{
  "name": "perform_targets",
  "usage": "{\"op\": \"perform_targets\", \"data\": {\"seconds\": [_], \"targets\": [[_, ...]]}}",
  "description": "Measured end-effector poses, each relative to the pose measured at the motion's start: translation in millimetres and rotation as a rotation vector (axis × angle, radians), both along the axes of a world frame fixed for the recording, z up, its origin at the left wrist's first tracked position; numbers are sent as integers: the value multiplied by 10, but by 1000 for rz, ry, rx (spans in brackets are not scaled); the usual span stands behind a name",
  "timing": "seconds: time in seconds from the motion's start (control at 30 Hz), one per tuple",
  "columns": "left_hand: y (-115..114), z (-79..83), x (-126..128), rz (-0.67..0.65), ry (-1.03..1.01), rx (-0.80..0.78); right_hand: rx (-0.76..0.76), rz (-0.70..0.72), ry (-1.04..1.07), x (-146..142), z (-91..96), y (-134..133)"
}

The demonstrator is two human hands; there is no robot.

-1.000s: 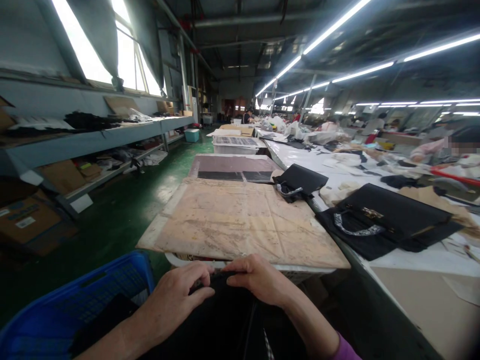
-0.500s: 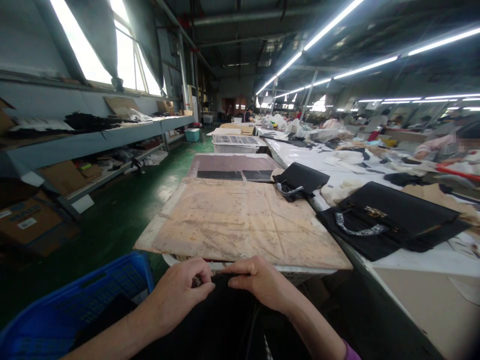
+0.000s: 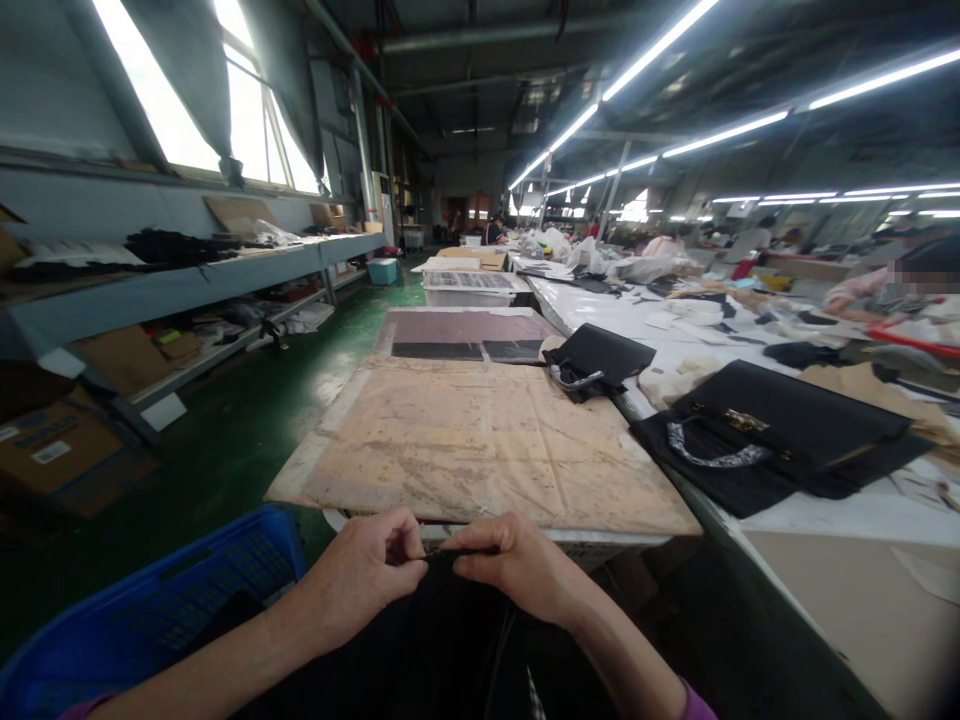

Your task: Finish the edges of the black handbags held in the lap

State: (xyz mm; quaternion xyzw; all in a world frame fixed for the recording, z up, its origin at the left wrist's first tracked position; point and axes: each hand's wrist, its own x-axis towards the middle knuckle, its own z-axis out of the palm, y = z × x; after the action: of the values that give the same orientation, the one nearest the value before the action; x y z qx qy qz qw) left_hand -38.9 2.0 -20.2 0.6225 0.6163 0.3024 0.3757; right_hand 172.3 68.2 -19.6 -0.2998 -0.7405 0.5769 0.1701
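My left hand (image 3: 367, 578) and my right hand (image 3: 517, 565) meet at the bottom centre, both pinching the top edge of a black leather piece (image 3: 435, 650) that lies in front of me. The fingers of each hand are curled tight on that edge, thumbs nearly touching. Just beyond the hands lies a stained tan board (image 3: 480, 440).
A blue plastic crate (image 3: 172, 600) stands at lower left. Two black handbags (image 3: 780, 430) (image 3: 600, 355) lie on the long white table (image 3: 825, 520) at right, where other people work farther back. Grey shelves (image 3: 187, 275) with cardboard line the left wall, across a green floor (image 3: 240, 430).
My left fingers have curled tighter and both hands have drawn closer on the black edge. The view has shifted slightly.
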Motion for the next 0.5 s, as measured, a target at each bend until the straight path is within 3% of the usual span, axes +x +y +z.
{"op": "perform_targets", "data": {"seconds": [0.23,0.37,0.5], "targets": [[-41,82,9,-54,-145,-4,172,113,-96,-52,58,57],[-50,64,-27,-14,-263,-45,139,225,-61,-205,49,85],[-74,67,-155,-20,-292,-119,176,201,-119,-326,5,64]]}}
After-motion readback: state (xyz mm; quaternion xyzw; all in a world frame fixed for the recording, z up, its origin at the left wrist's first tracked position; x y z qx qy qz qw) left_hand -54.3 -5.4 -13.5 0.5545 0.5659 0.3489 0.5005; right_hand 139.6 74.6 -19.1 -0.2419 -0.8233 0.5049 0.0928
